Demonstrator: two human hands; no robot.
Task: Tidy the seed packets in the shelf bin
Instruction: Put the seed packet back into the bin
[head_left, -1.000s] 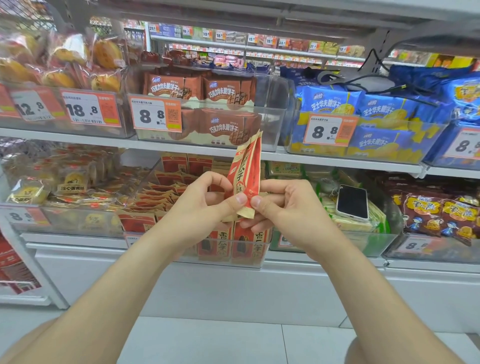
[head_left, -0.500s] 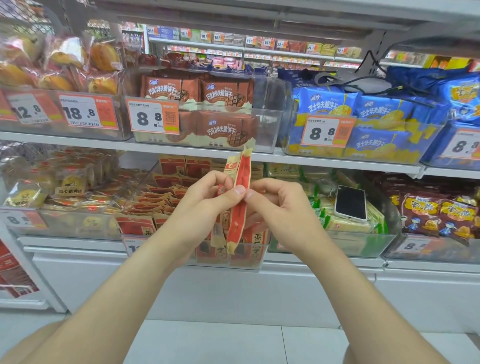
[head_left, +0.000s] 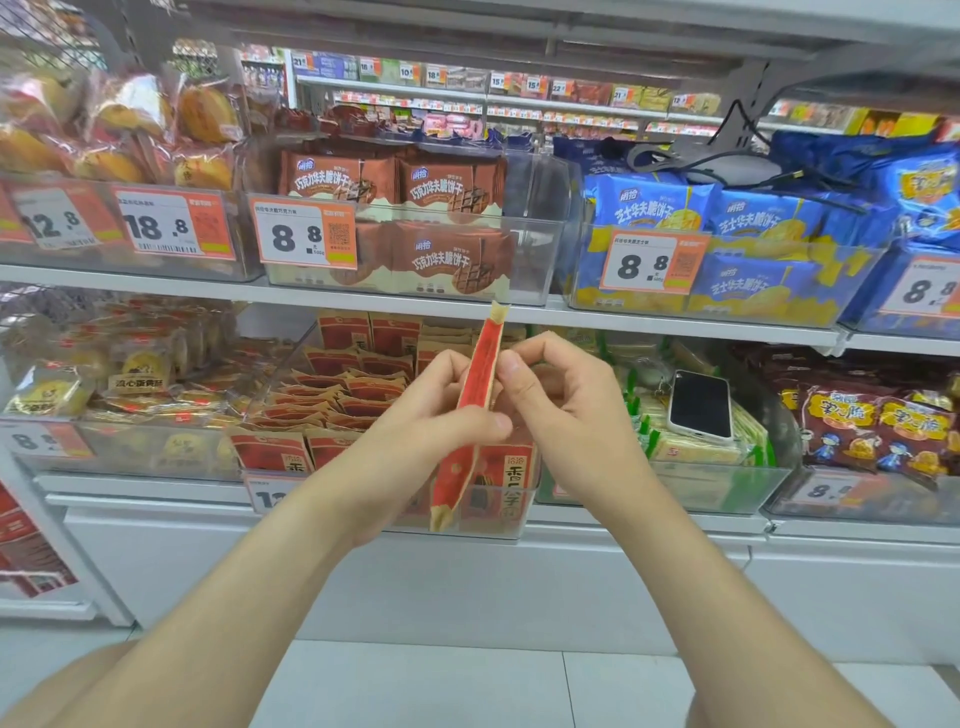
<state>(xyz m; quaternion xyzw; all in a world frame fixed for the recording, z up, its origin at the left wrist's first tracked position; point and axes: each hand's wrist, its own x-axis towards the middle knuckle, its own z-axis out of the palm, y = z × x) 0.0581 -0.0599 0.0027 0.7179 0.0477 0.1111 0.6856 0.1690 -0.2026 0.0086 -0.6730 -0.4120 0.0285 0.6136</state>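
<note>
A phone (head_left: 700, 405) is laid on green packs (head_left: 696, 453) beside the bin (head_left: 275, 395). The seed packet (head_left: 480, 374) — upright, edge-on — is held before that bin, pinched by left hand (head_left: 426, 415) and right hand (head_left: 561, 400) (fingers curled).

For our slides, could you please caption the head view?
Left hand and right hand pinch a red seed packet at the shelf bin.

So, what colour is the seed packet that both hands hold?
The packet is red with pale tan ends; the head view shows it.
</note>
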